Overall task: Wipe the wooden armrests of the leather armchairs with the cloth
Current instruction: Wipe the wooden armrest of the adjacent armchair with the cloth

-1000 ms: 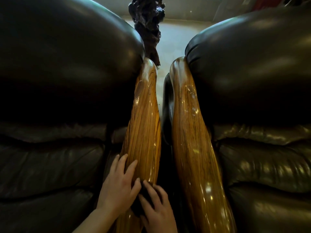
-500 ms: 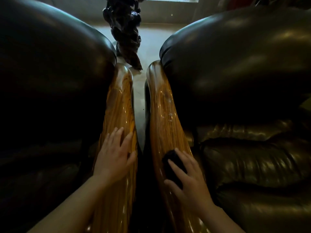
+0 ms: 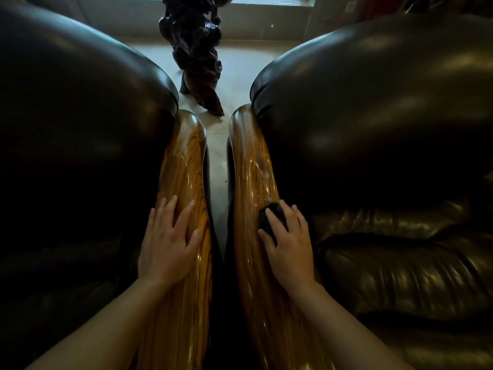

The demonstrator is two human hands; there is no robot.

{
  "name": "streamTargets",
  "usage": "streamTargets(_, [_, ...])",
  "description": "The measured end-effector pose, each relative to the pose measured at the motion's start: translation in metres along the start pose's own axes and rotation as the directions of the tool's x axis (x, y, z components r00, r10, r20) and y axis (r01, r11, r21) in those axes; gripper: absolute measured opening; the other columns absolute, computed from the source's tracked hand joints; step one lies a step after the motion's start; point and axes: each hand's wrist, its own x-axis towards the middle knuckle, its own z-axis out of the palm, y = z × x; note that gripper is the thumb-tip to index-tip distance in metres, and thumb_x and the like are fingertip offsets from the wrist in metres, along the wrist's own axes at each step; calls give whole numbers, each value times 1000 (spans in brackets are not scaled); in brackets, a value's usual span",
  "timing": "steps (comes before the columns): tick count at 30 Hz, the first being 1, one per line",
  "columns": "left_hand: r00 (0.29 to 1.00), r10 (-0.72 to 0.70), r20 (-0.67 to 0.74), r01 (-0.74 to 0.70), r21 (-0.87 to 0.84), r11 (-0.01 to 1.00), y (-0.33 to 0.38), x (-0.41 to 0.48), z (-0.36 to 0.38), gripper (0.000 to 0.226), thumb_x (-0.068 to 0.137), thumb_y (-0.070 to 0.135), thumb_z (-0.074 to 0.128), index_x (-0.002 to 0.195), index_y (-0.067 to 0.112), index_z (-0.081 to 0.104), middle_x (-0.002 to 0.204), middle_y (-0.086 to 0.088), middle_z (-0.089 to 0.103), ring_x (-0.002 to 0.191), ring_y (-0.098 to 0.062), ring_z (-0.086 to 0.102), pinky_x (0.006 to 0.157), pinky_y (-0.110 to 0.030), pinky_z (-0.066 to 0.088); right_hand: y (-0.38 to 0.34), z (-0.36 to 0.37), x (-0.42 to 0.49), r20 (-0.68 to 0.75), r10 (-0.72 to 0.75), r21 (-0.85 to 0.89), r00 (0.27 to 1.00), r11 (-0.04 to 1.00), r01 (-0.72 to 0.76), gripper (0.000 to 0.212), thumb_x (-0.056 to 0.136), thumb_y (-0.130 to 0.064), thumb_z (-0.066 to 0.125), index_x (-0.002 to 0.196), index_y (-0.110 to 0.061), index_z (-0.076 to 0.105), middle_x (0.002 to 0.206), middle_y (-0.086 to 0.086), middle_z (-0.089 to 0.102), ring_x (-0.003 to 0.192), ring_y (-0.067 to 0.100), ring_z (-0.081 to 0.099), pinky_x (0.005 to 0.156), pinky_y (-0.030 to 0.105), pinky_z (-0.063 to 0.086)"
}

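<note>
Two glossy wooden armrests run side by side between two dark leather armchairs. My left hand [image 3: 168, 241] lies flat, fingers spread, on the left armrest [image 3: 184, 161] and holds nothing. My right hand [image 3: 289, 241] presses a small dark cloth [image 3: 269, 217] onto the right armrest [image 3: 253, 166]; the cloth shows under my fingers. A few wet droplets sit on the right armrest just beyond the cloth.
The left armchair [image 3: 80, 116] and the right armchair [image 3: 386, 116] bulge up on either side. A narrow gap of pale floor [image 3: 217, 156] separates the armrests. A dark gnarled wood sculpture [image 3: 194, 49] stands on the floor past them, below a window.
My right hand carried the cloth from the left armrest over to the right armrest and pushed it forward. My left hand slid up the left armrest and lies flat.
</note>
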Motion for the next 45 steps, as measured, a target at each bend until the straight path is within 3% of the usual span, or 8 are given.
streamTargets(5, [1000, -2, 9, 2, 11, 1000, -2, 0, 0, 65, 92, 56, 30, 153, 35, 20, 164, -4, 11, 151, -18, -2, 122, -41, -2, 28, -5, -36, 87, -220, -51, 972, 973, 225, 54, 95, -44, 55, 144, -23, 49, 158, -1, 36, 149, 23, 28, 114, 46, 37])
streamTargets(10, [999, -6, 37, 5, 26, 1000, -3, 2, 1, 67, 92, 55, 36, 153, 33, 20, 163, -7, 11, 151, -21, -2, 122, -44, 0, 12, -4, 9, 6, 81, -2, 997, 997, -81, 51, 96, -40, 58, 142, -19, 53, 155, 2, 39, 147, 26, 25, 115, 51, 35])
streamTargets(16, [990, -139, 24, 141, -120, 983, 15, 40, -4, 58, 97, 41, 49, 148, 23, 28, 155, -8, 18, 143, -32, 21, 114, -55, 28, 13, 4, -30, 33, -289, -75, 957, 954, 291, 55, 95, -42, 55, 146, -24, 46, 158, 2, 36, 149, 23, 24, 115, 42, 24])
streamTargets(22, [984, -170, -47, 163, -119, 979, 11, 49, 4, 56, 97, 38, 49, 148, 24, 31, 158, -8, 22, 145, -31, 21, 114, -57, 27, -16, 14, 11, -46, -66, -4, 997, 998, 66, 49, 92, -31, 60, 139, -16, 57, 151, 9, 44, 141, 30, 33, 112, 45, 35])
streamTargets(29, [985, -168, -34, 163, -115, 980, 9, 49, 3, 56, 96, 39, 48, 148, 27, 30, 158, -5, 23, 146, -30, 20, 114, -55, 28, 8, 6, -23, 44, -276, -126, 960, 952, 279, 47, 94, -43, 50, 138, -26, 54, 147, 3, 48, 134, 26, 41, 107, 46, 42])
streamTargets(34, [984, -175, -46, 170, -101, 980, 8, 51, 4, 54, 96, 38, 50, 146, 29, 33, 156, -5, 25, 144, -30, 25, 109, -56, 35, 12, -12, 10, -55, 39, 31, 998, 999, -37, 37, 91, -31, 64, 126, -21, 65, 134, -1, 56, 119, 17, 50, 93, 42, 54])
streamTargets(41, [984, -171, -49, 166, -96, 981, 7, 52, 5, 54, 96, 36, 52, 146, 27, 35, 156, -5, 27, 144, -29, 25, 110, -55, 34, 8, -3, 3, 195, -161, 22, 967, 987, 160, 60, 96, -63, 36, 152, -49, 22, 166, -18, -2, 150, 8, -9, 117, 41, 11])
streamTargets(45, [982, -180, -46, 175, -102, 979, 9, 52, 4, 54, 96, 35, 52, 147, 26, 35, 156, -5, 27, 144, -30, 25, 109, -56, 34, 3, 4, 47, 120, 11, 43, 993, 999, -16, 59, 98, -53, 47, 153, -34, 34, 166, -6, 13, 154, 20, -1, 120, 45, 16])
